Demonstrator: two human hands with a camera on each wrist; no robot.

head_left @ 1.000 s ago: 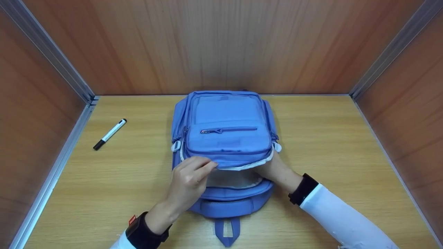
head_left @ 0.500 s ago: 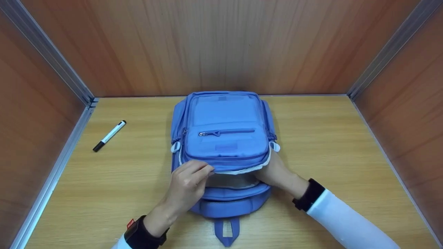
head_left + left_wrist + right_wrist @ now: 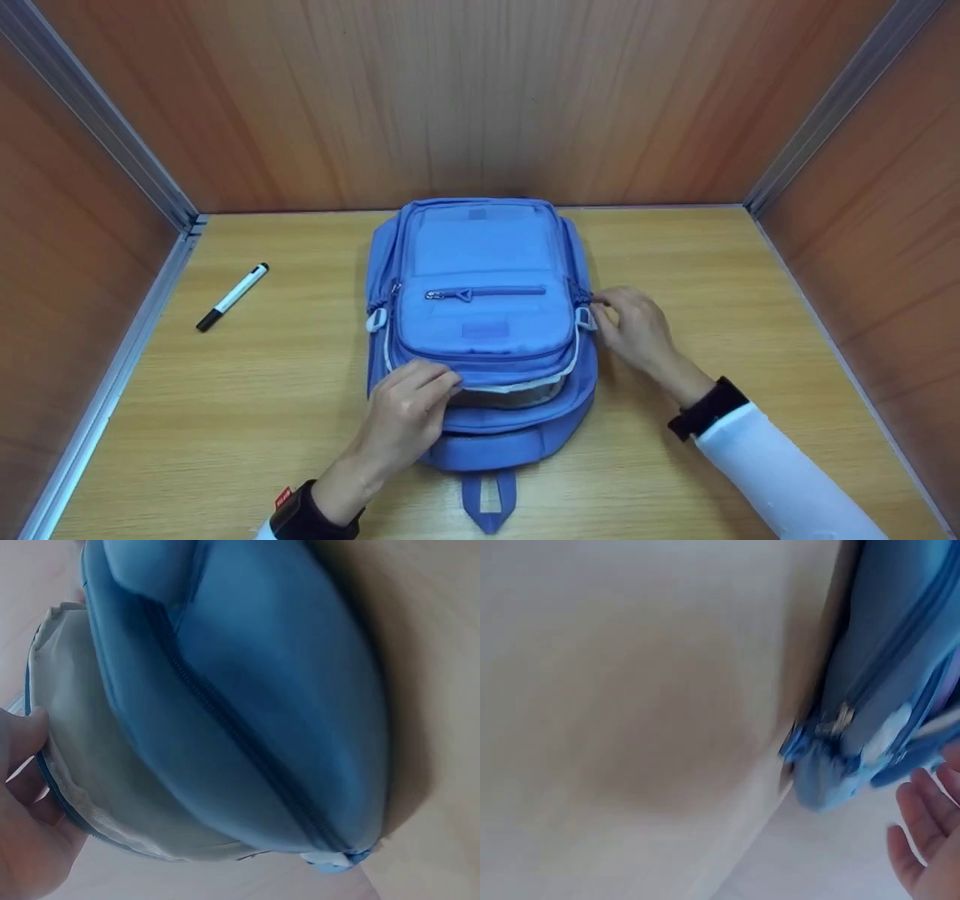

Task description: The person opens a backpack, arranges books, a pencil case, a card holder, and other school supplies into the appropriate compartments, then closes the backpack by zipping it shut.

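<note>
A blue backpack point(image 3: 480, 247) lies on its back, with its top end toward me and its main compartment partly unzipped. My left hand point(image 3: 409, 412) pinches the lifted edge of the front flap point(image 3: 525, 384), thumb against the grey lining point(image 3: 90, 735) in the left wrist view. Beside the bag's right side, close to a pale strap buckle point(image 3: 586, 320), is my right hand point(image 3: 637, 330). Its fingers point(image 3: 922, 814) are loosely extended in the right wrist view, with nothing between them. Zipper pulls point(image 3: 840, 720) show blurred at that side.
A white marker with a black cap point(image 3: 232, 296) lies to the left on the wooden table point(image 3: 712, 300). The backpack's carry loop point(image 3: 472, 499) points toward me. Wood-grain panels point(image 3: 450, 97) wall in the back and both sides.
My right hand has come out from inside the compartment to the bag's right side. The flap has sunk, narrowing the opening, while my left hand keeps its pinch on the edge.
</note>
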